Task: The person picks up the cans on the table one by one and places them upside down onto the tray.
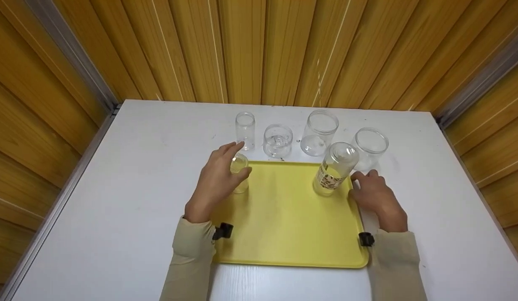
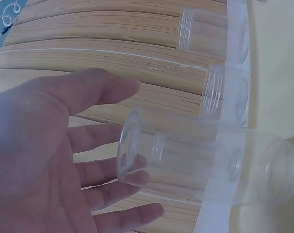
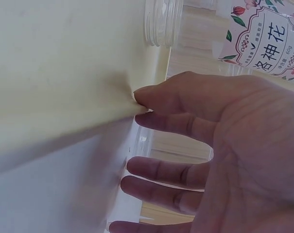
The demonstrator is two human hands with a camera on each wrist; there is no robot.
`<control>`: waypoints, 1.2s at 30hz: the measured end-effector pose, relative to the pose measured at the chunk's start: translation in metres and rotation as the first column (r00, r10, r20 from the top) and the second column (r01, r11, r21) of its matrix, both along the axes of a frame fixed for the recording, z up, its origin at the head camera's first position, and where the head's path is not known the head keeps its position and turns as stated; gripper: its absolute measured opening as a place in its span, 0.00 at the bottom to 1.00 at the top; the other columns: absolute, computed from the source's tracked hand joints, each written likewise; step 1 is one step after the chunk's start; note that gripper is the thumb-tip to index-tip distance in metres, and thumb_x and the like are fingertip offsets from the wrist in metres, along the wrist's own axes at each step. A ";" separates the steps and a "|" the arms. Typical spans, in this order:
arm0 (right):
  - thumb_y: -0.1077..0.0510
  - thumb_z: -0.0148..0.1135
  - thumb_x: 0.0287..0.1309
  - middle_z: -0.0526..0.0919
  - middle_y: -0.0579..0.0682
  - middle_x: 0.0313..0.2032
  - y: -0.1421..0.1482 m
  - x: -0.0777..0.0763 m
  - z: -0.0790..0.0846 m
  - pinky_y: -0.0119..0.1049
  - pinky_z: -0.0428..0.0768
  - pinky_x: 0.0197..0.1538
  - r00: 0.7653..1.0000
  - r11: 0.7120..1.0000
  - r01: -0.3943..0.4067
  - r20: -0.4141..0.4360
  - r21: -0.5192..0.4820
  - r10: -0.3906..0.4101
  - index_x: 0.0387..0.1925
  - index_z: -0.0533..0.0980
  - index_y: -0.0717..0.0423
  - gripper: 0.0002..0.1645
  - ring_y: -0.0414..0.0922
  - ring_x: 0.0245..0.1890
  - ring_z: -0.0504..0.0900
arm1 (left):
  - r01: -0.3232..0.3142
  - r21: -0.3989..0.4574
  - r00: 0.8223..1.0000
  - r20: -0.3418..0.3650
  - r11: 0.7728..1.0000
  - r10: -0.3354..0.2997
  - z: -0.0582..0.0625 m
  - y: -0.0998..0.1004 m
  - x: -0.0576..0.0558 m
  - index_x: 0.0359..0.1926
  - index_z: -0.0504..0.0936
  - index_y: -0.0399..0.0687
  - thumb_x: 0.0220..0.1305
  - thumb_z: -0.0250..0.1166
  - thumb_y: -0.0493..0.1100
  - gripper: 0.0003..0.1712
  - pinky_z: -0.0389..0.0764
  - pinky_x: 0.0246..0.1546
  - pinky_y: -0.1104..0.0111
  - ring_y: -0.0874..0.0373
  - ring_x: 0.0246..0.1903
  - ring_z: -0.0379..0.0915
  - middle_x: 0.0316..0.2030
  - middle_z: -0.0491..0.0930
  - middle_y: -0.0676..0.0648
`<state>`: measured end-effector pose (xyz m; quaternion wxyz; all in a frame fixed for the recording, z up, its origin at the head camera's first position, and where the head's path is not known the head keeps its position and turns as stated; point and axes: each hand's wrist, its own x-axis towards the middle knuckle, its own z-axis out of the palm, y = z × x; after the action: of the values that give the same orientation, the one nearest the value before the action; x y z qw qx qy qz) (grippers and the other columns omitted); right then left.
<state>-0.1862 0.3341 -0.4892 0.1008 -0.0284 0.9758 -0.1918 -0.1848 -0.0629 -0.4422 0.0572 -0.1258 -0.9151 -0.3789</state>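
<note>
My left hand [image 1: 217, 177] is spread beside a clear plastic jar [image 2: 181, 155] at the left end of the yellow tray [image 1: 284, 225]. This jar stands upside down, its threaded mouth on the tray. In the left wrist view the fingers reach out behind its base and the thumb stays apart from it; contact cannot be told. My right hand [image 1: 376, 196] pinches the tray's right rim between thumb and index finger, the other fingers extended below. A taller clear jar with a floral label [image 1: 329, 177] stands upside down on the tray near that hand.
Behind the tray, on the white table [image 1: 129, 175], stand a slim clear jar [image 1: 245, 131], a low wide jar [image 1: 278, 142], a larger jar [image 1: 319, 133] and another wide jar [image 1: 370, 146]. Wood-patterned panels [image 1: 242, 50] rise behind the table.
</note>
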 end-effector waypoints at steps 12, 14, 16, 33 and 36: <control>0.55 0.57 0.65 0.69 0.71 0.49 0.001 -0.001 -0.003 0.64 0.78 0.43 1.000 1.000 0.014 0.008 0.009 -0.015 0.63 0.74 0.67 0.28 0.67 0.49 0.71 | 0.003 0.010 0.999 -0.047 1.000 -0.002 0.011 -0.001 -0.003 0.76 0.72 0.42 0.69 0.74 0.45 0.39 0.69 0.71 0.47 0.41 0.74 0.62 0.74 0.69 0.38; 0.55 0.57 0.65 0.69 0.71 0.50 0.000 -0.001 -0.002 0.65 0.78 0.44 1.000 1.000 0.010 0.007 0.011 -0.010 0.62 0.74 0.67 0.28 0.68 0.50 0.71 | 0.001 0.001 0.999 -0.049 1.000 -0.001 0.013 -0.002 -0.005 0.76 0.72 0.42 0.69 0.74 0.45 0.39 0.69 0.70 0.47 0.41 0.74 0.63 0.74 0.69 0.38; 0.56 0.57 0.64 0.69 0.72 0.50 -0.001 -0.002 -0.002 0.65 0.78 0.44 1.000 1.000 0.006 0.001 0.014 -0.006 0.62 0.74 0.68 0.28 0.69 0.51 0.72 | 0.000 -0.012 0.999 -0.049 1.000 0.000 0.016 -0.004 -0.009 0.76 0.72 0.42 0.69 0.74 0.45 0.39 0.69 0.70 0.47 0.41 0.74 0.63 0.74 0.69 0.38; 0.56 0.58 0.63 0.70 0.72 0.49 -0.002 0.000 0.000 0.65 0.78 0.44 1.000 1.000 0.003 0.008 0.006 -0.003 0.62 0.74 0.69 0.29 0.68 0.50 0.72 | 0.068 -0.182 0.998 0.013 0.981 -0.067 0.034 -0.006 -0.063 0.77 0.70 0.43 0.72 0.70 0.47 0.37 0.71 0.68 0.46 0.40 0.73 0.64 0.74 0.69 0.37; 0.56 0.58 0.63 0.70 0.72 0.49 -0.003 -0.001 0.000 0.65 0.78 0.44 1.000 1.000 0.003 0.006 0.008 -0.003 0.61 0.74 0.69 0.29 0.68 0.50 0.72 | 0.078 -0.214 0.997 0.023 0.974 -0.075 0.037 -0.006 -0.073 0.77 0.70 0.42 0.72 0.69 0.47 0.38 0.72 0.68 0.46 0.39 0.73 0.64 0.74 0.69 0.36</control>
<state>-0.1868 0.3312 -0.4888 0.1033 -0.0260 0.9763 -0.1883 -0.2581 -0.0686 -0.4052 0.0221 -0.1638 -0.9454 -0.2808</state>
